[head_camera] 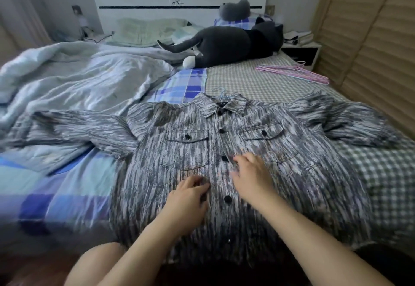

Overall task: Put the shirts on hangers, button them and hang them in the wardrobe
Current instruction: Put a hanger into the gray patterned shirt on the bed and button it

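flat on bed [258,79], grey shirt [280,184], left hand [190,192] pinching placket, right hand [251,177] fingers spread on it

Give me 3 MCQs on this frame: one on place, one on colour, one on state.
1. Where do the spare hangers lie?
A. On the checked sheet at the bed's far right
B. On the blue quilt
C. On the nightstand

2. What colour are the shirt buttons?
A. White
B. Black
C. Red

3. How does the shirt lie?
A. Folded in a pile
B. Hung in the wardrobe
C. Spread flat, front up, sleeves out

Key: 1 A, the pink bundle rests on the checked sheet near the louvred door. 2 B, dark buttons run down the placket, one by the right hand. 3 C, it lies flat on the bed under the left hand, a hanger hook showing at the collar.
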`<state>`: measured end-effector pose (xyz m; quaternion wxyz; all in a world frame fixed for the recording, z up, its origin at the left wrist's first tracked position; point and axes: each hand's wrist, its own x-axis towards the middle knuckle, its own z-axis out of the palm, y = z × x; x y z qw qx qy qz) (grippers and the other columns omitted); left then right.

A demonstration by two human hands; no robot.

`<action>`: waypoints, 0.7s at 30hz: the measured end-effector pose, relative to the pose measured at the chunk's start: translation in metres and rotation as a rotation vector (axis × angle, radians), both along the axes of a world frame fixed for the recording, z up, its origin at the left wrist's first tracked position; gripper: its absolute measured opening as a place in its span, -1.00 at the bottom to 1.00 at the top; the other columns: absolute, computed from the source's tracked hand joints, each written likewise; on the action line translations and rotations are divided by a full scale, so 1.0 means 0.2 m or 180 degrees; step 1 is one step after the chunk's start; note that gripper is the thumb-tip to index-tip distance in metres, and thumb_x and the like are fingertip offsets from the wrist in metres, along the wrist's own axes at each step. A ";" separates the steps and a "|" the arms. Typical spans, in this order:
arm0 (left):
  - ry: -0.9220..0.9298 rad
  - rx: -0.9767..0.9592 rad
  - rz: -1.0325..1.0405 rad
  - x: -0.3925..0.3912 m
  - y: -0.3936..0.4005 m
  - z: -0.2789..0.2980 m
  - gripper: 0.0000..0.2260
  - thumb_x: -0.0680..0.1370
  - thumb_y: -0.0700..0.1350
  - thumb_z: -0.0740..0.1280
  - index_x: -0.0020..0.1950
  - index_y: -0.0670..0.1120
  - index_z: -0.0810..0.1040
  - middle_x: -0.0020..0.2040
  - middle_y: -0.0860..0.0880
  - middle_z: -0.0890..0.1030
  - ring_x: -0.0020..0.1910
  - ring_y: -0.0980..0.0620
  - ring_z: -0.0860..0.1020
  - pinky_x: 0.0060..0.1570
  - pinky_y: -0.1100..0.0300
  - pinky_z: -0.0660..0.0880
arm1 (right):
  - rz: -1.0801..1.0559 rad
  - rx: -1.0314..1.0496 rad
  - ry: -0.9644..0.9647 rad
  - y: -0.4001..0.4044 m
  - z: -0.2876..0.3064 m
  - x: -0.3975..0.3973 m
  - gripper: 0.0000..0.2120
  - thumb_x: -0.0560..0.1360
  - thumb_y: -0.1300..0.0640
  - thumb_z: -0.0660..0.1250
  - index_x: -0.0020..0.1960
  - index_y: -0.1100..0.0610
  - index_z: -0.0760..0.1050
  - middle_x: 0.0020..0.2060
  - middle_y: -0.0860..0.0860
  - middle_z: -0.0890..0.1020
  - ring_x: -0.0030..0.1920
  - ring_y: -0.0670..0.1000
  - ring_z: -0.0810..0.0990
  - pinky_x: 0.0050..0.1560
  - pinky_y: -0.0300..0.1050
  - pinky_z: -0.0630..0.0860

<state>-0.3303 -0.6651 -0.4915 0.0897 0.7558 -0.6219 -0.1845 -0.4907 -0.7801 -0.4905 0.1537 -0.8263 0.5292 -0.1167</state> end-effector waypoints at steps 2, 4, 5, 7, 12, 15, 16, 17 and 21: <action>-0.0144 0.0157 -0.0146 0.00 0.01 0.01 -0.47 0.65 0.03 0.26 0.62 0.07 0.24 0.63 0.06 0.12 0.58 -0.03 0.15 0.55 -0.15 0.20 | -0.0126 0.0248 -0.0125 -0.06 0.03 -0.05 -0.59 0.60 0.23 0.26 0.42 0.04 0.44 0.28 -0.01 0.51 0.15 -0.04 0.55 0.07 -0.16 0.60; -0.0279 0.0239 -0.0231 -0.01 0.00 0.04 -0.54 0.66 0.00 0.23 0.57 0.04 0.33 0.58 0.00 0.22 0.53 -0.04 0.22 0.54 -0.09 0.24 | -0.0148 0.0860 -0.0343 -0.13 0.11 -0.08 -0.66 0.61 0.26 0.26 0.36 0.07 0.49 0.09 0.03 0.60 -0.21 -0.07 0.54 -0.30 -0.27 0.48; -0.0304 0.0275 -0.0232 -0.01 -0.03 0.07 -0.62 0.67 -0.01 0.22 0.50 0.03 0.43 0.50 -0.02 0.32 0.47 -0.03 0.29 0.52 -0.04 0.29 | -0.0149 0.1158 -0.0488 -0.16 0.16 -0.09 -0.69 0.62 0.23 0.28 0.36 0.11 0.48 0.07 0.08 0.62 -0.23 -0.04 0.55 -0.31 -0.24 0.45; -0.0113 0.0141 -0.0149 -0.01 -0.12 0.12 -0.77 0.67 -0.03 0.23 0.25 -0.01 0.61 0.26 -0.04 0.53 0.26 0.03 0.48 0.41 0.02 0.44 | -0.0188 0.1461 -0.0740 -0.22 0.29 -0.08 -0.63 0.63 0.13 0.30 0.42 0.16 0.42 0.27 0.13 0.55 0.12 0.08 0.60 0.01 -0.07 0.52; 0.1619 -0.0358 0.0493 -0.04 -0.38 0.16 -0.76 0.66 -0.14 0.31 0.31 -0.12 0.56 -0.01 0.02 0.64 -0.35 0.14 0.58 -0.38 0.32 0.57 | -0.0407 0.1891 -0.1205 -0.28 0.46 0.02 -0.82 0.60 0.04 0.36 0.14 0.10 0.53 0.08 -0.05 0.56 0.18 0.04 0.51 0.39 0.13 0.37; 0.1808 -0.0447 0.0709 -0.04 -0.43 0.08 -0.81 0.64 -0.15 0.34 0.25 -0.08 0.60 -0.13 0.07 0.64 -0.29 0.04 0.62 -0.24 0.03 0.68 | -0.0454 0.2001 -0.1335 -0.27 0.32 0.08 -0.68 0.58 0.14 0.40 0.32 0.12 0.50 0.15 -0.02 0.58 0.20 0.04 0.54 0.30 0.06 0.45; 0.1858 -0.0478 0.0783 -0.03 -0.45 0.05 -0.84 0.64 -0.16 0.34 0.20 -0.07 0.63 -0.16 0.04 0.66 -0.28 0.00 0.65 -0.22 -0.05 0.68 | -0.0468 0.2073 -0.1355 -0.24 0.26 0.08 -0.69 0.59 0.17 0.39 0.32 0.13 0.52 0.12 0.00 0.61 0.17 0.03 0.58 0.22 0.03 0.50; 0.1909 -0.0480 0.0828 -0.02 -0.47 0.03 -0.85 0.63 -0.15 0.34 0.16 -0.05 0.65 -0.19 0.02 0.68 -0.26 -0.05 0.68 -0.20 -0.11 0.68 | -0.0538 0.2129 -0.1479 -0.22 0.18 0.08 -0.70 0.59 0.21 0.37 0.32 0.14 0.51 0.06 0.01 0.62 0.09 -0.02 0.60 0.20 0.01 0.51; 0.2083 -0.0333 0.0777 -0.01 -0.51 0.02 -0.86 0.65 -0.19 0.28 0.10 -0.07 0.63 -0.25 -0.06 0.68 -0.35 0.01 0.65 -0.19 -0.14 0.68 | -0.0872 0.2211 -0.2275 -0.18 0.06 0.02 -0.54 0.62 0.25 0.33 0.50 0.19 0.33 0.14 -0.03 0.59 0.01 -0.18 0.54 0.06 -0.28 0.45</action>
